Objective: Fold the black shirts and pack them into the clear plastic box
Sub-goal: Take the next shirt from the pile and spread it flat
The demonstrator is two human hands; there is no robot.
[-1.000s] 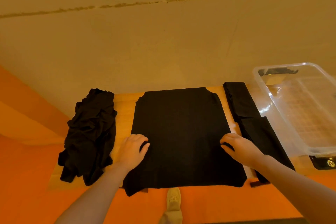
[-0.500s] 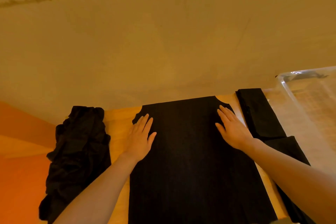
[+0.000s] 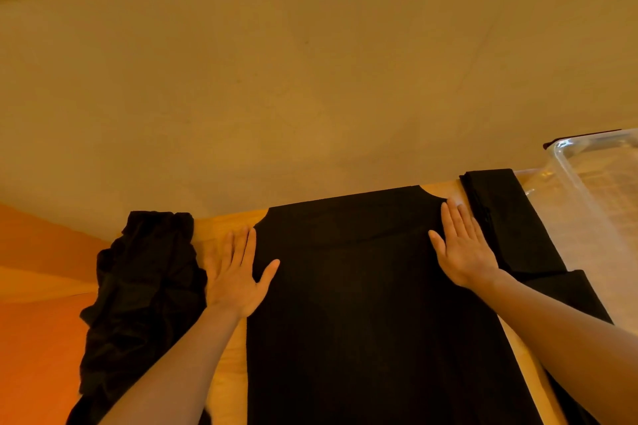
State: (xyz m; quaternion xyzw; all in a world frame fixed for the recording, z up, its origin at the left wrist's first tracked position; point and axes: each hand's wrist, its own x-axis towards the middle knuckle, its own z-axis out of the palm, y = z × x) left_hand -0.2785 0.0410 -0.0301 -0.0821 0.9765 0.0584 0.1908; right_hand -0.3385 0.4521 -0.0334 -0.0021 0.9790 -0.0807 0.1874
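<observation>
Head cam: both palms flat, fingers straight, gripping nothing. Left hand [image 3: 238,278] and right hand [image 3: 462,248] press edges of spread black shirt [image 3: 362,303] on wooden table [image 3: 224,227].

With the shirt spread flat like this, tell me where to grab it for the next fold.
Probably pinch the spread shirt at its two far shoulder corners, each from its own outer side. The left hand and right hand lie flat near those edges already, and the straight side edges leave free cloth to lift. Coming from the right, avoid the folded shirts close alongside.
</observation>
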